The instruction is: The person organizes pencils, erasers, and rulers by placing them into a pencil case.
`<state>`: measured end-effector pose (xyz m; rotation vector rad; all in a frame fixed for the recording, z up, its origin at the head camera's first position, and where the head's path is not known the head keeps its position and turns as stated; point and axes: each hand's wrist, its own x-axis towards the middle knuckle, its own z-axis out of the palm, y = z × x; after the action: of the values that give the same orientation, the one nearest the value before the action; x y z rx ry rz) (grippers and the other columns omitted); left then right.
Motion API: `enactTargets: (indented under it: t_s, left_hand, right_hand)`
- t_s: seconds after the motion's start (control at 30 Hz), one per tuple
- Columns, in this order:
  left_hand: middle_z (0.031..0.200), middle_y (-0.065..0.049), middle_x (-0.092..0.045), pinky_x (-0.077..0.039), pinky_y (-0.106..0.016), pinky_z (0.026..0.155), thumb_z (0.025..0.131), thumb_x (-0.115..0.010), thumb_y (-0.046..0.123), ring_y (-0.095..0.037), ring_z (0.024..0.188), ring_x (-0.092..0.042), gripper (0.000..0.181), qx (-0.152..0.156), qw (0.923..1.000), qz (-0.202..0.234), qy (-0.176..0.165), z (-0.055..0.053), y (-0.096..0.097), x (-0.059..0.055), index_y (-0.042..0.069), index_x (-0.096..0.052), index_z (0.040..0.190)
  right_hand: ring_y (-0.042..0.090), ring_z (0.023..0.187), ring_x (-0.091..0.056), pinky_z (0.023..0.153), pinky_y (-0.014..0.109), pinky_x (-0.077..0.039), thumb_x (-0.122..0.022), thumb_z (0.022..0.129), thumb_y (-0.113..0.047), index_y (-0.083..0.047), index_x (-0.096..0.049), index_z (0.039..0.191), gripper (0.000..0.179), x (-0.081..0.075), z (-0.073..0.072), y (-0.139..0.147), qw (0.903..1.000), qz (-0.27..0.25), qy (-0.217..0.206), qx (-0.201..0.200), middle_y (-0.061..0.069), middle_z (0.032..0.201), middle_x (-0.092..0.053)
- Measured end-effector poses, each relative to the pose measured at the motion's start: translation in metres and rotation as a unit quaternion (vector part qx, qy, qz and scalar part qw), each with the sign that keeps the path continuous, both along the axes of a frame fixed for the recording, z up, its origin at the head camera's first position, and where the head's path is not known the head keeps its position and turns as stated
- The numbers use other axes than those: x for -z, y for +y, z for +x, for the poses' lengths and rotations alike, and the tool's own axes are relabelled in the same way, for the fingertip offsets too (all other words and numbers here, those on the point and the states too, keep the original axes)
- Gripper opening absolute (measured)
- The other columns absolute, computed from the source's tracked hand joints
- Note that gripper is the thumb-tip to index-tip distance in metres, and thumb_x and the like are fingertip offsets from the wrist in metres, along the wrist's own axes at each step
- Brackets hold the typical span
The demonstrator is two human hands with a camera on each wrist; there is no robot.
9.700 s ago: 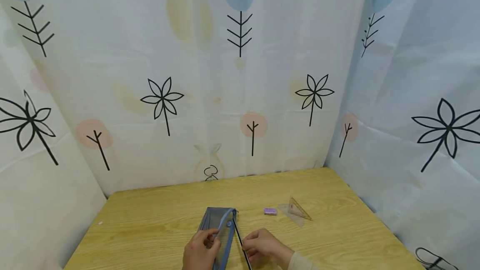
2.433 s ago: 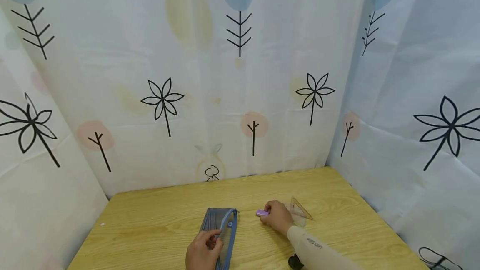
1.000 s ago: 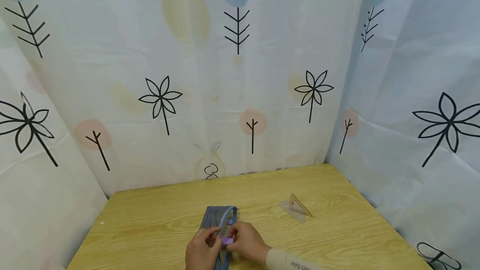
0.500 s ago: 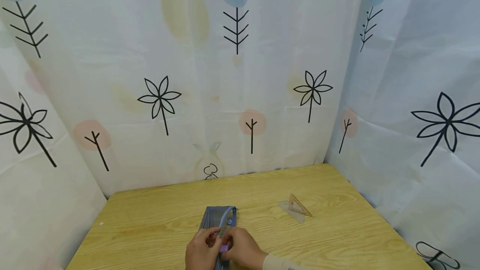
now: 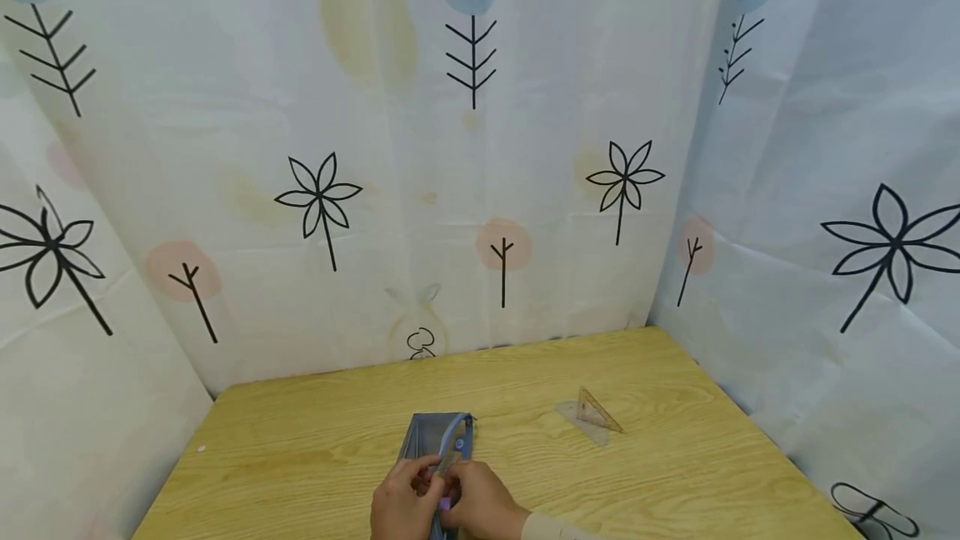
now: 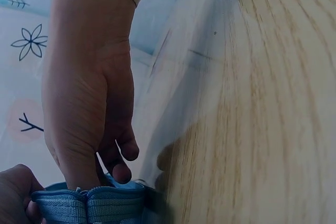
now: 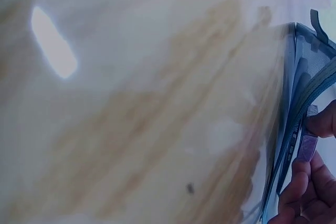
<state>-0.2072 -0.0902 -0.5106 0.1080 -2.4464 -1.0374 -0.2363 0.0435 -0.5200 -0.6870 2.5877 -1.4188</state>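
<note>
A blue mesh pencil case (image 5: 433, 423) lies on the table, its zipped mouth spread apart. My left hand (image 5: 405, 500) pinches the zip edge between thumb and forefinger; its fingers also show at the lower left in the left wrist view. My right hand (image 5: 483, 502) reaches into the mouth, thumb and fingers round a small purple eraser (image 5: 445, 504). Most of that eraser is hidden by the fingers in the head view. The right wrist view shows the purple block (image 7: 307, 148) held at the opening, beside the zip (image 7: 294, 129).
Two clear set squares (image 5: 597, 412) lie partly overlapping to the right of the case. A tiny pale speck (image 5: 201, 448) is on the wooden table (image 5: 300, 448) at the left. Patterned curtains (image 5: 540, 123) enclose the back and sides.
Earlier my right hand held a dark stick beside the case. Then it picked the eraser off the table, carried it left and lowered it into the mouth. My left hand kept its place.
</note>
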Motion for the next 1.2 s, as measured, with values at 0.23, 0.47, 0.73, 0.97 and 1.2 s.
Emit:
enactTargets:
  t_s: [0.23,0.47,0.73,0.97,1.2]
  left_hand:
    - [0.070,0.015,-0.054,-0.042,-0.020,0.054,0.073,-0.074,0.010,0.003,0.059,-0.052,0.017,-0.015,0.9999,-0.001,-0.001,-0.003,0.000,0.003,0.020,-0.078,0.087]
    - [0.069,0.014,-0.053,-0.041,-0.020,0.054,0.071,-0.074,0.008,0.003,0.059,-0.052,0.018,-0.018,0.9998,-0.003,0.009,-0.003,0.001,0.003,0.019,-0.078,0.086]
    - [0.070,0.014,-0.053,-0.040,-0.021,0.054,0.073,-0.073,0.010,0.003,0.059,-0.049,0.018,-0.013,0.9999,0.000,-0.003,-0.002,0.000,0.003,0.020,-0.077,0.087]
    - [0.071,0.014,-0.054,-0.041,-0.021,0.055,0.074,-0.072,0.011,0.002,0.060,-0.050,0.017,-0.009,0.9998,0.002,-0.015,-0.002,0.001,0.003,0.021,-0.077,0.088]
    - [0.071,0.014,-0.054,-0.042,-0.021,0.055,0.074,-0.073,0.011,0.003,0.060,-0.052,0.018,-0.010,0.9998,0.005,-0.013,-0.003,0.001,0.003,0.022,-0.077,0.088]
  right_hand:
    - [-0.002,0.060,-0.046,0.055,0.018,-0.040,-0.082,0.066,-0.012,-0.010,-0.068,0.079,0.020,0.004,-0.002,0.004,0.9994,0.013,0.026,0.018,-0.007,0.072,-0.058]
    - [-0.001,0.061,-0.046,0.055,0.020,-0.040,-0.082,0.064,-0.010,-0.010,-0.066,0.081,0.023,0.005,-0.003,0.008,0.9992,0.015,0.026,0.028,-0.008,0.071,-0.055]
    - [0.000,0.059,-0.047,0.054,0.020,-0.041,-0.082,0.066,-0.008,-0.010,-0.065,0.080,0.021,0.004,-0.003,0.011,0.9997,0.011,0.010,0.021,-0.006,0.070,-0.056]
    - [0.000,0.058,-0.048,0.054,0.020,-0.041,-0.083,0.067,-0.009,-0.010,-0.065,0.079,0.022,0.004,-0.003,0.011,0.9999,0.007,0.008,0.013,-0.006,0.070,-0.057]
    - [0.001,0.057,-0.047,0.052,0.020,-0.040,-0.081,0.066,-0.010,-0.010,-0.065,0.078,0.020,0.008,-0.005,0.010,0.9998,0.007,0.001,0.017,-0.006,0.068,-0.057]
